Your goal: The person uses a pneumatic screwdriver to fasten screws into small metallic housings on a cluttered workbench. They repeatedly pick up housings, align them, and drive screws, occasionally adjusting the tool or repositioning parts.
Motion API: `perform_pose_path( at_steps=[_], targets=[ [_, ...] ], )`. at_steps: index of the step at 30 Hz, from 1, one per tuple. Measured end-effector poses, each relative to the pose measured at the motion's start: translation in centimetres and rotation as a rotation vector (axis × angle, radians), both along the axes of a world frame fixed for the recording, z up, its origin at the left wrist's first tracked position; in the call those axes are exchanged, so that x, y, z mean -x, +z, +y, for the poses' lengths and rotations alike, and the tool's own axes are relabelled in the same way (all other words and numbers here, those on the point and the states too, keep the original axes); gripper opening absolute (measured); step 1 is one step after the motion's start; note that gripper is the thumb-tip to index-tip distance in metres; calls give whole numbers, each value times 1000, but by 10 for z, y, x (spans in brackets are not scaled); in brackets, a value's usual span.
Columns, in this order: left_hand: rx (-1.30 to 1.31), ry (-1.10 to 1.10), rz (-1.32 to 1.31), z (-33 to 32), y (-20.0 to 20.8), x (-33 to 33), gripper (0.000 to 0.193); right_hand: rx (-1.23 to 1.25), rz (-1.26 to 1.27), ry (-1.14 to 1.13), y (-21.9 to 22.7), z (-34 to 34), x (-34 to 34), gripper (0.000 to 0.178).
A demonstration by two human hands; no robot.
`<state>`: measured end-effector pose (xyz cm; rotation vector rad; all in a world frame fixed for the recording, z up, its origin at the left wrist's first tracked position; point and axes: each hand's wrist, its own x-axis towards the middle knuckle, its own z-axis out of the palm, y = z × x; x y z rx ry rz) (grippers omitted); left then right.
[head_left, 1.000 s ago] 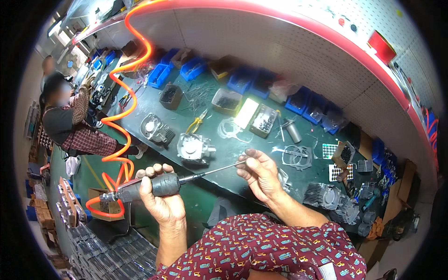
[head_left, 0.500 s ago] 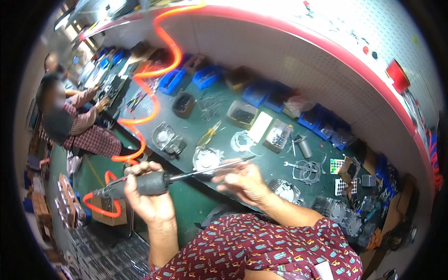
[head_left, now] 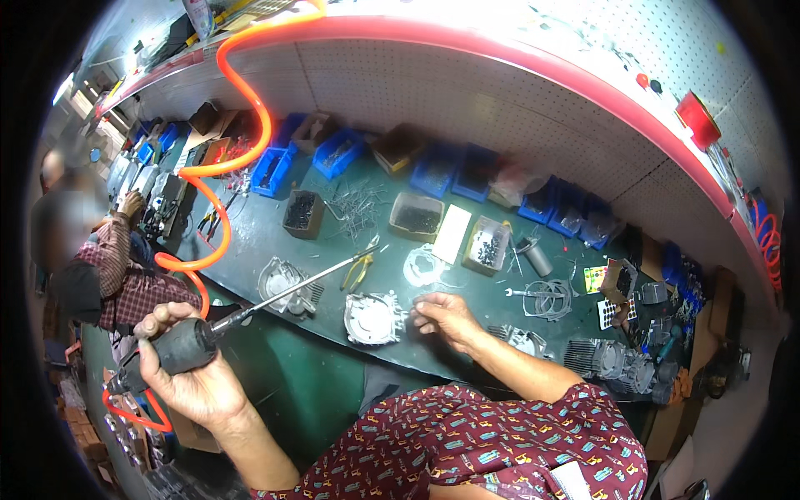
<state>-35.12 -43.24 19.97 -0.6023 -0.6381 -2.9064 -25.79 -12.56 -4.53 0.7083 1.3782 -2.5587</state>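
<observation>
In my left hand [head_left: 200,387] is an air screwdriver [head_left: 185,346], my fingers wrapped round its dark grip. Its long bit [head_left: 292,287] slants up and right over the bench, the tip above the yellow-handled pliers [head_left: 357,273]. My right hand [head_left: 452,323] is just right of a silvery cast metal housing [head_left: 372,318] at the bench's front edge. The fingers of that hand are curled together; what they hold, if anything, is too small to make out. Another cast housing [head_left: 287,287] lies to the left, partly behind the bit.
An orange coiled air hose [head_left: 265,108] hangs at the left. Blue bins [head_left: 337,154] line the back, with a box of black screws [head_left: 417,215] before them. A metal ring part [head_left: 425,265] lies beyond the housing. More castings [head_left: 596,358] stand right; a co-worker [head_left: 125,283] sits left.
My left hand has moved left and down with the screwdriver, carrying the bit away from my right hand. The right hand has come down beside the middle housing, and the view has shifted.
</observation>
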Motion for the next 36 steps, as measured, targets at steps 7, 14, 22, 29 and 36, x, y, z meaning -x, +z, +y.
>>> perform_pose_path(
  at_steps=[7, 14, 22, 29, 36],
  targets=[
    [-26, -3, -39, -32, 3, 76, 15, -160, -137, -101, -25, -15, 63, 17],
    [-166, -74, -224, -51, -25, 122, 17, -381, -137, -95, -35, -27, 99, 18],
    [-105, 28, -328, -57, -32, 126, 17, -766, 69, 107, -12, -39, 135, 24],
    [-95, 24, -327, -77, -35, 139, 13, -1258, 467, 231, 5, -80, 257, 20],
    [-210, -66, -382, -117, -49, 214, 14, -1536, 508, 275, -5, -158, 424, 16]
  ],
)
